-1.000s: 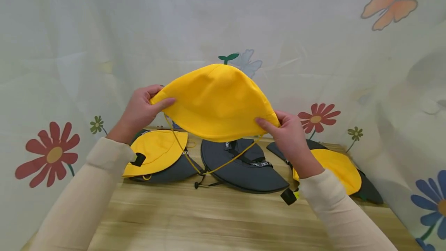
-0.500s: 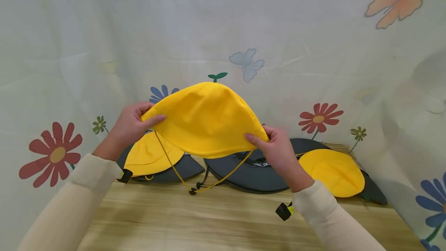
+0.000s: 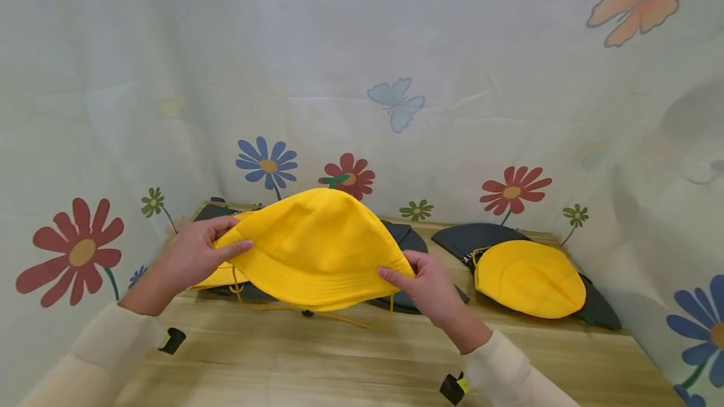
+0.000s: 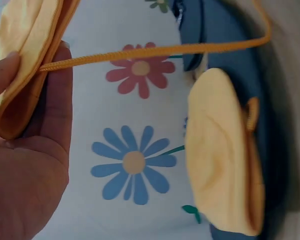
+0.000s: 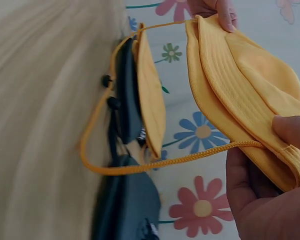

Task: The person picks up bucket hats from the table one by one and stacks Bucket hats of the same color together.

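Observation:
Both hands hold a yellow bucket hat (image 3: 317,244) by opposite ends of its brim, above the wooden table. The left hand (image 3: 195,253) pinches the left end, thumb on the near face and fingers behind; the left wrist view shows the brim folded between them. At the other end, the right hand (image 3: 432,287) grips the same way. A green sprout (image 3: 335,179) stands on the crown. From the brim a yellow chin cord (image 5: 140,169) loops down, with a black toggle (image 3: 307,313) low on it.
On the wooden table (image 3: 317,369), a second yellow hat (image 3: 532,278) lies over a dark hat (image 3: 481,237) at right. Another yellow hat (image 4: 215,155) lies on dark fabric at left, partly hidden. A dark hat sits behind the held one. Flower-printed cloth (image 3: 452,112) hangs behind.
Both hands have lowered the yellow hat and moved it a little left, toward the table. Its cord now hangs close to the tabletop. Both grips stay the same.

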Demonstrator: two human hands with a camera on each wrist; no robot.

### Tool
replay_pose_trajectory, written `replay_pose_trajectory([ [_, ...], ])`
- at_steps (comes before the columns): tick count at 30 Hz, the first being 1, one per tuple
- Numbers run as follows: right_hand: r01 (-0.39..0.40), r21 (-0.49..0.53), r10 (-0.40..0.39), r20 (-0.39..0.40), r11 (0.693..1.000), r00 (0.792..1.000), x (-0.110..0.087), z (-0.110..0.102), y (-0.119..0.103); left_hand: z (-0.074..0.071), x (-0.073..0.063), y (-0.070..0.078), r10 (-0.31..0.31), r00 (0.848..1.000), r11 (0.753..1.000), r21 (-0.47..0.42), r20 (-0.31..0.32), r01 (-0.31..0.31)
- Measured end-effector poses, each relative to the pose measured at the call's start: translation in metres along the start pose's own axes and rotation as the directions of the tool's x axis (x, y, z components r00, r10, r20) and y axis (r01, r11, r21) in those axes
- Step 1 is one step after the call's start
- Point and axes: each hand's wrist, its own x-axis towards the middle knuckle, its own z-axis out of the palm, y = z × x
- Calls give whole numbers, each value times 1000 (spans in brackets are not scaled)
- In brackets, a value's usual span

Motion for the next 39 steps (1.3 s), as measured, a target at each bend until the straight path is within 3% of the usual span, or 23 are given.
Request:
replay_pose_trajectory([
  [4,-24,18,23,63,1000,998,-5,11,15,11,-15,-14,-18,1000,999,-49,24,19],
  [9,-124,48,117,131,991,984,-8,22,30,24,-30,-31,-68,996,994,-84,62,73],
  [13,-167,23,162,160,986,974,-10,26,38,34,-37,-42,-143,982,986,-74,123,152],
  [17,-148,-58,156,175,987,972,-15,31,45,43,-43,-51,-157,971,984,-52,179,168],
  [22,-76,-281,133,188,957,973,-21,37,50,56,-47,-56,-87,974,991,122,208,62],
  [29,-6,-479,122,211,878,970,-25,45,49,71,-48,-54,-111,960,953,303,256,30],
  [32,22,-543,101,195,839,976,-29,49,45,77,-50,-47,-81,969,921,389,232,-16],
  [36,106,-601,18,196,792,980,-36,54,34,87,-54,-28,17,980,879,465,199,-109],
  [39,190,-599,-37,258,778,965,-41,57,27,97,-58,-13,85,965,871,451,250,-194],
])
